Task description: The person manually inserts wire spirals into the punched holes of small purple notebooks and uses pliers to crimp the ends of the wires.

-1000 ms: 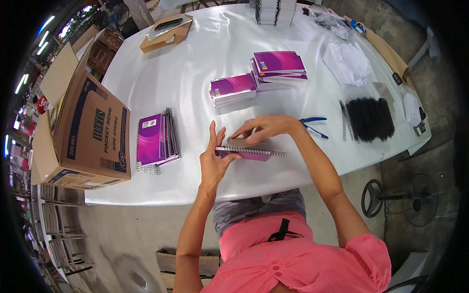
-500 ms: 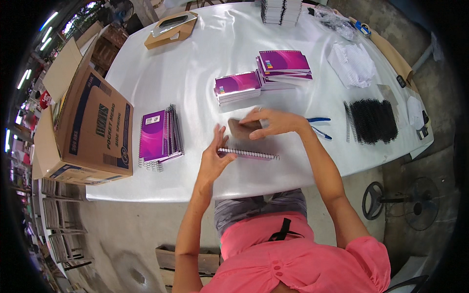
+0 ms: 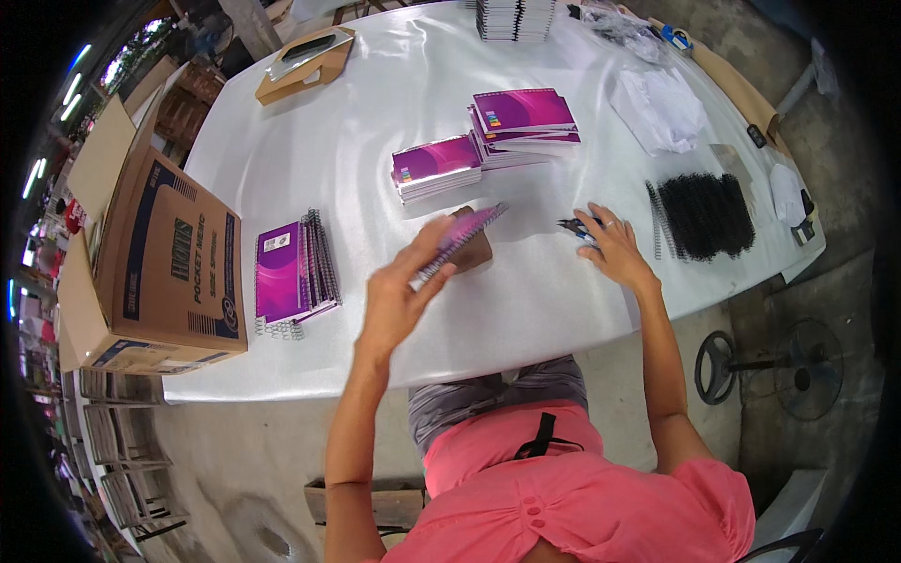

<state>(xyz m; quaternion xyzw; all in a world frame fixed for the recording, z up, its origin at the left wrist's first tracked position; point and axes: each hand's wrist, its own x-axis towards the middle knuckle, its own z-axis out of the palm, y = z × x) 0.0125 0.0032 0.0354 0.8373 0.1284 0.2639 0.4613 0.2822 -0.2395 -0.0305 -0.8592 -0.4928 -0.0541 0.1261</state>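
Note:
My left hand (image 3: pixel 392 298) grips a small purple spiral notebook (image 3: pixel 462 240), raised and tilted with its coil edge facing me. Partly behind it, a brown block (image 3: pixel 478 255) lies on the table. To the right, my right hand (image 3: pixel 621 255) is closed around blue-handled pliers (image 3: pixel 576 229), their dark jaws pointing left. Black plastic-looking spiral coils (image 3: pixel 709 218) lie in a pile to the right of that hand. At the left sits a stack of coil-bound purple notebooks (image 3: pixel 286 272). Farther back are two piles of purple booklets (image 3: pixel 436 166), one higher than the other.
An open cardboard box (image 3: pixel 178 253) stands at the table's left edge. A shallow carton (image 3: pixel 305 68) lies far left, and a tall notebook stack (image 3: pixel 513 21) stands at the back. Crumpled white plastic (image 3: pixel 660 111) is at the right. A fan (image 3: pixel 802 375) stands beyond the right edge.
My left hand has lifted the notebook off the table and tilted it. My right hand has left the brown block, moved right and taken hold of the pliers.

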